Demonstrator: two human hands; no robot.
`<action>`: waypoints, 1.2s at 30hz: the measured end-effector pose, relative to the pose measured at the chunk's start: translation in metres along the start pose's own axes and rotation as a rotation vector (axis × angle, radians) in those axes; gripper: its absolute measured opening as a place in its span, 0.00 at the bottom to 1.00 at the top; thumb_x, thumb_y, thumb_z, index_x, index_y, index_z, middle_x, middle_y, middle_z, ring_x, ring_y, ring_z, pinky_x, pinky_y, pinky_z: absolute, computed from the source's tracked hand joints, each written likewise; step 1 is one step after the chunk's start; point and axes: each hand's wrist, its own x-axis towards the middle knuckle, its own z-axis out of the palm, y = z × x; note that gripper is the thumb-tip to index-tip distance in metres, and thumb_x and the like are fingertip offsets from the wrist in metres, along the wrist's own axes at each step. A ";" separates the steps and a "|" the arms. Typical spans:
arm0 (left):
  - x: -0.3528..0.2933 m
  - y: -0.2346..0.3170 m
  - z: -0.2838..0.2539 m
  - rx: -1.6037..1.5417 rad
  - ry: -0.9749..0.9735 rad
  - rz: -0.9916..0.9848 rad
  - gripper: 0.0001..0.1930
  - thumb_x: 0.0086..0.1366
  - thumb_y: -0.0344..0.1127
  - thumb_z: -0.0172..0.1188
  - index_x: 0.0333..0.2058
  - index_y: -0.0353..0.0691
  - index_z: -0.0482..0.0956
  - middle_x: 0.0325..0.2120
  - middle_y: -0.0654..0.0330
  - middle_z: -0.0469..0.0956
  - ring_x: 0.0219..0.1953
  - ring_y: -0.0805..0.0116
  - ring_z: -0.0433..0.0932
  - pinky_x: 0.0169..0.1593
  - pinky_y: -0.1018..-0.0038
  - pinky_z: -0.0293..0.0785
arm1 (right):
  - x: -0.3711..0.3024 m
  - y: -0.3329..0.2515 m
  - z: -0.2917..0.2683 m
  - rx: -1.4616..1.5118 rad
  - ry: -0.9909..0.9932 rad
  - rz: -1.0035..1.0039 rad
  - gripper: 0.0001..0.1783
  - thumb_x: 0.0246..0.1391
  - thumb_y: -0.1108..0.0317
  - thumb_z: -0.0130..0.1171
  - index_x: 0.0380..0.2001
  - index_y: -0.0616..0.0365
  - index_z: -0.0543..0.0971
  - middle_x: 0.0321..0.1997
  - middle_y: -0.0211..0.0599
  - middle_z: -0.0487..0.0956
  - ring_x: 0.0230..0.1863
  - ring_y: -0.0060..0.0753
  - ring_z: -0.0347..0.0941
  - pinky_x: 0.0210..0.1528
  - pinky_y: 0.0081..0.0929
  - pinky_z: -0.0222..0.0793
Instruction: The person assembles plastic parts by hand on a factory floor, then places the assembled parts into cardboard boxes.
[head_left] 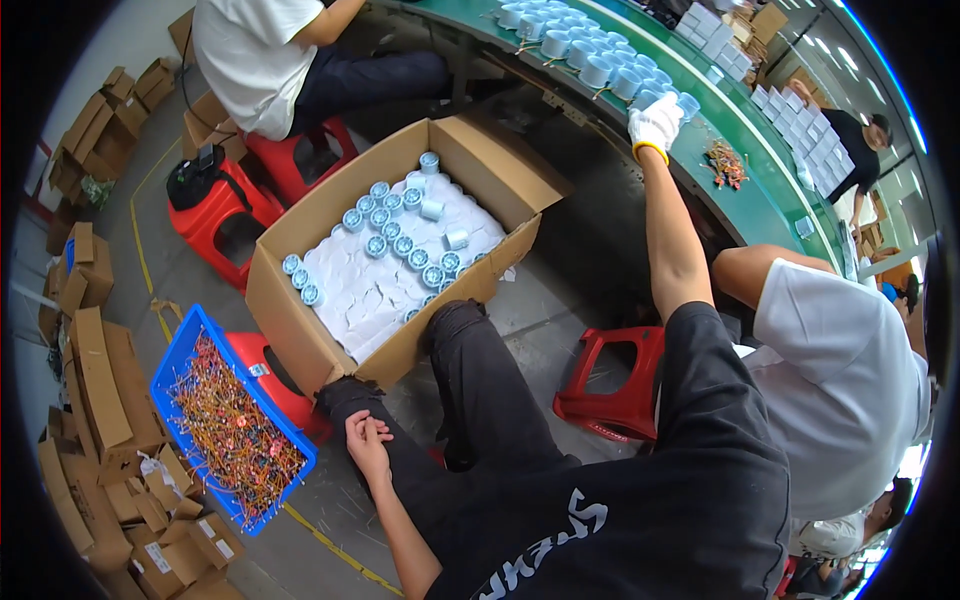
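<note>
My right hand (655, 124) wears a white glove with a yellow cuff and reaches far out to the green conveyor belt (745, 205). It sits among several pale blue-and-white cylinders (600, 68) at the belt's near edge, its fingers curled beside one cylinder (688, 104). Whether it grips one is not visible. My bare left hand (365, 440) rests on my left knee, fingers loose and holding nothing. An open cardboard box (300, 320) stands in front of my knees, with several of the same cylinders (400, 225) on white dividers.
A blue bin (178, 360) of orange and red wires sits at my left beside a red stool (620, 390). A person in a white shirt (850, 380) sits at my right and another (250, 50) ahead. Folded cartons (100, 390) pile along the left.
</note>
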 end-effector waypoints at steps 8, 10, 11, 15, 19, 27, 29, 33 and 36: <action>0.002 0.006 0.005 -0.091 -0.001 -0.006 0.06 0.71 0.32 0.51 0.42 0.37 0.73 0.26 0.60 0.75 0.24 0.76 0.74 0.24 0.81 0.73 | -0.175 -0.034 0.008 0.418 0.028 -0.562 0.28 0.48 0.61 0.67 0.53 0.55 0.73 0.49 0.48 0.76 0.48 0.52 0.75 0.51 0.42 0.72; 0.004 0.008 0.004 -0.093 0.035 -0.033 0.06 0.71 0.31 0.50 0.41 0.37 0.73 0.25 0.60 0.75 0.23 0.76 0.74 0.23 0.81 0.73 | -0.239 -0.058 0.016 0.374 -0.364 -0.757 0.18 0.50 0.62 0.64 0.44 0.55 0.78 0.44 0.45 0.79 0.45 0.50 0.77 0.48 0.41 0.73; 0.004 0.009 0.004 -0.106 0.031 -0.042 0.06 0.71 0.31 0.50 0.41 0.36 0.74 0.23 0.60 0.75 0.23 0.76 0.74 0.22 0.81 0.72 | -0.267 -0.072 0.028 0.316 -0.599 -0.785 0.17 0.49 0.61 0.64 0.41 0.55 0.78 0.42 0.46 0.80 0.44 0.51 0.77 0.46 0.42 0.74; 0.004 0.015 -0.005 -0.097 0.096 -0.097 0.06 0.71 0.30 0.50 0.40 0.36 0.74 0.22 0.60 0.75 0.21 0.76 0.74 0.21 0.82 0.71 | -0.366 -0.134 0.078 0.124 -1.074 -0.976 0.18 0.46 0.57 0.61 0.37 0.57 0.77 0.39 0.47 0.81 0.42 0.51 0.78 0.43 0.45 0.74; 0.005 0.015 -0.016 -0.117 0.138 -0.120 0.05 0.70 0.29 0.50 0.38 0.35 0.73 0.20 0.60 0.75 0.19 0.76 0.73 0.18 0.83 0.68 | -0.420 -0.163 0.127 -0.055 -1.164 -0.889 0.20 0.45 0.54 0.60 0.37 0.57 0.81 0.39 0.50 0.82 0.42 0.51 0.79 0.44 0.44 0.74; 0.016 0.018 -0.007 -0.163 0.123 -0.186 0.03 0.68 0.26 0.51 0.37 0.34 0.74 0.19 0.59 0.77 0.17 0.77 0.74 0.14 0.82 0.64 | -0.445 -0.174 0.181 -0.272 -1.065 -0.661 0.18 0.48 0.56 0.58 0.37 0.56 0.84 0.39 0.50 0.83 0.43 0.49 0.81 0.44 0.39 0.76; 0.015 0.018 -0.007 -0.142 0.134 -0.175 0.03 0.68 0.26 0.51 0.37 0.34 0.74 0.19 0.60 0.77 0.17 0.77 0.74 0.14 0.83 0.63 | -0.444 -0.185 0.165 -0.314 -1.062 -0.721 0.16 0.50 0.59 0.57 0.38 0.56 0.84 0.39 0.48 0.83 0.42 0.47 0.81 0.44 0.38 0.76; 0.013 0.014 -0.014 -0.102 0.149 -0.152 0.03 0.68 0.26 0.51 0.37 0.35 0.73 0.19 0.60 0.76 0.17 0.77 0.73 0.14 0.84 0.63 | -0.436 -0.210 0.079 0.105 -1.170 -0.763 0.20 0.53 0.53 0.59 0.38 0.60 0.81 0.38 0.43 0.84 0.39 0.47 0.81 0.41 0.38 0.75; 0.017 0.019 0.003 -0.165 0.121 -0.130 0.03 0.68 0.26 0.51 0.36 0.35 0.73 0.19 0.60 0.76 0.17 0.77 0.73 0.14 0.84 0.62 | -0.431 -0.182 0.059 1.145 -1.802 0.103 0.35 0.48 0.44 0.66 0.49 0.63 0.75 0.43 0.44 0.80 0.43 0.38 0.77 0.42 0.34 0.75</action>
